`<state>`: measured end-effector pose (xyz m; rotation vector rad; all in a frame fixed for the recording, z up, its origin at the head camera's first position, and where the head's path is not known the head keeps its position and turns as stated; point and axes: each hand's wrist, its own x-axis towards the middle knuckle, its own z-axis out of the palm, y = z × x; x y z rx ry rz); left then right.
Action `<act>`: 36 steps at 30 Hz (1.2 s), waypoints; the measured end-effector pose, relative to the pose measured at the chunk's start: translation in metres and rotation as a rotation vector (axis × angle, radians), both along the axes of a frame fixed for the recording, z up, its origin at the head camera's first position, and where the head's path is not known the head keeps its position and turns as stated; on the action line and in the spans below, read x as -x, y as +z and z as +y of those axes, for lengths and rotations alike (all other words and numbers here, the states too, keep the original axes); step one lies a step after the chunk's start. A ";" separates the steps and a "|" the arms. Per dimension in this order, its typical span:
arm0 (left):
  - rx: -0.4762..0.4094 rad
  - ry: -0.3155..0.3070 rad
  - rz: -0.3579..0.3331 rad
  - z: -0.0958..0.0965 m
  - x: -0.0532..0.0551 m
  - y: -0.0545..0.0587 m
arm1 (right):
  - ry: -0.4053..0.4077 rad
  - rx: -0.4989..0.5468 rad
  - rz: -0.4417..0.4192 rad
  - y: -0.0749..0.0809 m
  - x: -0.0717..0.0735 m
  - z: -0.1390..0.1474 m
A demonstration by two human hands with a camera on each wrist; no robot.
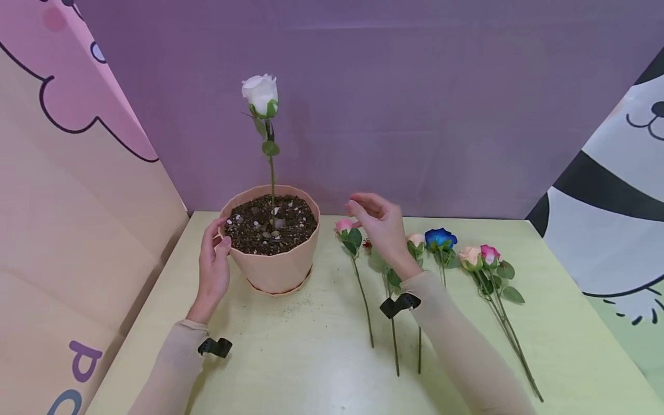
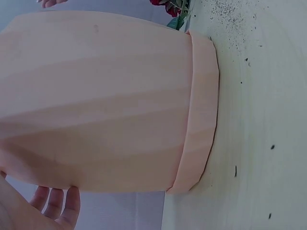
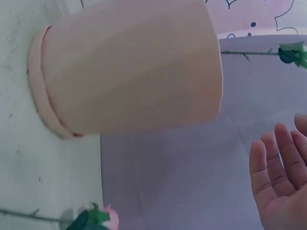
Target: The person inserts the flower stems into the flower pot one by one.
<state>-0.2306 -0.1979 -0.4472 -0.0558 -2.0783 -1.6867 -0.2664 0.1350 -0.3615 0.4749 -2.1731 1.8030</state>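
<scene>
A peach flower pot (image 1: 272,268) stands on the table, filled with dark soil (image 1: 249,239). One white rose (image 1: 259,95) on a long stem rises upright from that soil. My left hand (image 1: 214,268) holds the pot at its left side near the rim, the thumb on the near side; the left wrist view shows its fingertips at the pot's wall. To the pot's right, my right hand (image 1: 381,227) hovers with loosely bent fingers and nothing in them. Below it lies a pink rose (image 1: 343,226); the right wrist view shows the hand apart from the pot.
Several more artificial roses lie on the right of the table (image 1: 311,374), among them a blue rose (image 1: 441,237), a peach rose (image 1: 470,257) and a deep pink rose (image 1: 489,253). A red rose (image 2: 175,8) shows behind the pot. Soil crumbs (image 1: 301,302) are scattered before the pot.
</scene>
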 end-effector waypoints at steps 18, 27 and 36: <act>0.009 -0.015 0.000 -0.001 -0.001 0.001 | -0.110 -0.127 -0.056 -0.047 -0.022 0.072; 0.009 -0.023 -0.009 -0.001 -0.001 0.002 | -0.143 -0.123 -0.091 -0.063 -0.031 0.104; 0.007 -0.031 -0.003 -0.003 -0.001 0.001 | -0.213 -0.139 -0.124 -0.070 -0.038 0.137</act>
